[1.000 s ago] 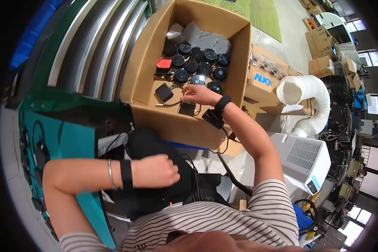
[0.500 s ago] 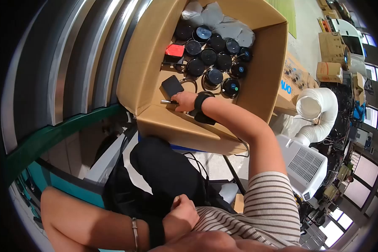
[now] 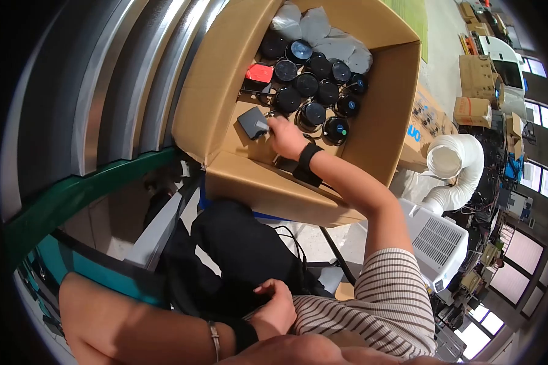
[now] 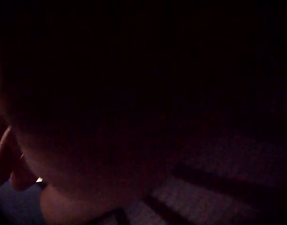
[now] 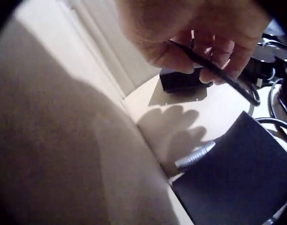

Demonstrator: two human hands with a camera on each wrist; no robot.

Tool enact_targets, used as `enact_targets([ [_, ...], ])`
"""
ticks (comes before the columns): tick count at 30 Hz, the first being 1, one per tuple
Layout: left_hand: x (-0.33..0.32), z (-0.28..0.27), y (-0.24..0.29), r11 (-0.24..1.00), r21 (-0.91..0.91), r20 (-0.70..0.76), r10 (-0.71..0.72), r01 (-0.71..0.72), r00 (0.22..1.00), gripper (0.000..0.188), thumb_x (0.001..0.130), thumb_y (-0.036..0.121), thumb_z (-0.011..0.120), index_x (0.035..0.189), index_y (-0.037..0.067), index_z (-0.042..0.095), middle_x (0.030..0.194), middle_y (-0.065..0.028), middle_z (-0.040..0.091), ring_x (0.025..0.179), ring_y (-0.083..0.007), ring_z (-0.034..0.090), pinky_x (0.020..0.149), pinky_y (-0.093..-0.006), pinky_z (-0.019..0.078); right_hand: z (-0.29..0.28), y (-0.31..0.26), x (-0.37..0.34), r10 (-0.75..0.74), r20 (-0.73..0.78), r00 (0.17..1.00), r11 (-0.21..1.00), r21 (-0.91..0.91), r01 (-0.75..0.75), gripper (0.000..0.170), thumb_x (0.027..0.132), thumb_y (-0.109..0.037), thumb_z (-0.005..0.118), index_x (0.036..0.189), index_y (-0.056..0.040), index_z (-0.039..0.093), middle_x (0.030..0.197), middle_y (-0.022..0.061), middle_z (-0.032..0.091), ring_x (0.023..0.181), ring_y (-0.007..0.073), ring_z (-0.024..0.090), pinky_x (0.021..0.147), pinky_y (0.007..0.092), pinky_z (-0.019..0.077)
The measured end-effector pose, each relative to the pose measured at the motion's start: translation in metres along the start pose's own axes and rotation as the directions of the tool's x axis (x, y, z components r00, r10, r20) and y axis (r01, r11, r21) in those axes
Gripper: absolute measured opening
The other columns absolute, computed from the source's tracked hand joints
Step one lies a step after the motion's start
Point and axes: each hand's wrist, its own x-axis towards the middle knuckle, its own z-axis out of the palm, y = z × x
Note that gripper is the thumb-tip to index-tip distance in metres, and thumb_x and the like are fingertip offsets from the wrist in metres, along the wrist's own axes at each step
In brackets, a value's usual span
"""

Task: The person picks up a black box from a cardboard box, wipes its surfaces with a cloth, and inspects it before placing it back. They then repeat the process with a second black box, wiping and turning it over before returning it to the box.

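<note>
Your right hand grips a thin black cable, dark square box at its ten o'clock; your left hand lies relaxed, empty.

fingers gripping dark cable | silver connector at edge of dark block | cardboard wall at left

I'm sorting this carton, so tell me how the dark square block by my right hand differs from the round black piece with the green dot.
Shape: the block has a flat, square face, while the round piece has a circular top.
Marking: the round piece shows a green dot; the block shows none.
Place: in the head view, the block lies nearer the carton's left wall, the round piece close to the right.
Both are dark and inside the carton.
</note>
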Motion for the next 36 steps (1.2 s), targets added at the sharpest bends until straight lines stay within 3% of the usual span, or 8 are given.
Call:
enact_targets([
  [5,0.001,0.004,0.004,0.998,0.056,-0.006,-0.012,0.013,1.0,0.022,0.086,0.017,0.051,0.093,0.004,0.067,0.082,-0.0118,0.062,0.077,-0.0285,0.058,0.067,-0.0472,0.0419,-0.002,0.004,0.033,0.293,0.061,0.954,0.954,-0.086,-0.288,0.043,0.082,-0.027,0.063,0.118,-0.007,0.05,0.096,0.0248,0.065,0.093,0.0434,0.061,0.082,0.0501,0.0484],
  [10,-0.003,0.004,0.006,0.994,0.103,-0.018,-0.024,0.025,1.0,0.023,0.087,0.018,0.05,0.095,0.004,0.067,0.085,-0.0115,0.062,0.08,-0.0284,0.058,0.07,-0.0476,0.0421,0.016,0.006,0.045,0.311,0.235,0.921,0.95,-0.062,-0.305,0.049,0.082,-0.029,0.065,0.124,-0.0089,0.05,0.097,0.0232,0.065,0.094,0.041,0.062,0.083,0.0481,0.0489],
  [12,-0.003,0.004,0.007,0.992,0.12,-0.025,-0.029,0.032,0.999,0.024,0.087,0.018,0.05,0.096,0.004,0.067,0.086,-0.0114,0.062,0.081,-0.0284,0.058,0.07,-0.0477,0.0421,0.02,0.007,0.043,0.09,0.305,0.948,0.988,-0.149,-0.046,0.045,0.079,-0.028,0.065,0.12,-0.0117,0.056,0.101,0.0189,0.066,0.096,0.0364,0.063,0.083,0.0444,0.0512],
  [20,0.001,0.001,0.009,0.975,0.216,-0.046,-0.045,0.054,0.998,0.026,0.089,0.019,0.048,0.101,0.005,0.067,0.091,-0.0109,0.062,0.086,-0.0284,0.057,0.074,-0.0482,0.0424,0.048,-0.004,0.036,-0.158,0.271,0.95,0.986,-0.014,0.168,0.046,0.074,-0.017,0.07,0.118,-0.0116,0.058,0.101,0.0166,0.062,0.101,0.0342,0.059,0.086,0.0429,0.0481],
  [25,0.003,-0.005,0.011,0.956,0.288,-0.074,-0.029,0.049,0.997,0.027,0.09,0.019,0.047,0.103,0.005,0.067,0.094,-0.0107,0.062,0.088,-0.0283,0.057,0.076,-0.0485,0.0425,0.043,-0.003,0.042,-0.191,0.281,0.941,0.976,0.155,0.152,0.045,0.072,-0.015,0.071,0.115,-0.0094,0.059,0.103,0.0189,0.06,0.099,0.0367,0.058,0.086,0.0437,0.0473],
  [27,0.003,-0.003,0.01,0.963,0.267,-0.105,-0.003,0.031,0.995,0.035,0.088,0.02,0.045,0.103,-0.003,0.066,0.094,-0.0219,0.066,0.088,-0.0354,0.061,0.08,-0.0529,0.0429,0.044,-0.005,0.043,-0.21,0.276,0.938,0.974,0.146,0.175,0.046,0.071,-0.015,0.072,0.115,-0.0091,0.059,0.103,0.0193,0.06,0.099,0.0369,0.058,0.086,0.0437,0.0473],
  [33,0.001,-0.002,0.01,0.967,0.253,-0.138,-0.001,0.037,0.99,0.035,0.088,0.019,0.045,0.104,-0.004,0.065,0.096,-0.0226,0.065,0.089,-0.035,0.061,0.081,-0.052,0.0425,0.038,-0.005,0.043,-0.292,0.285,0.913,0.956,0.099,0.275,0.056,0.069,-0.016,0.073,0.122,-0.0098,0.056,0.101,0.0161,0.059,0.095,0.032,0.061,0.083,0.0403,0.0496],
  [36,0.003,0.001,0.011,0.97,0.238,-0.14,-0.01,0.043,0.99,0.035,0.088,0.019,0.044,0.104,-0.004,0.065,0.096,-0.023,0.065,0.089,-0.0351,0.061,0.081,-0.0521,0.0422,-0.003,-0.014,0.037,-0.287,0.454,0.844,0.956,0.19,0.222,0.059,0.072,-0.018,0.074,0.125,-0.007,0.053,0.101,0.0156,0.06,0.095,0.0291,0.062,0.084,0.038,0.051],
])
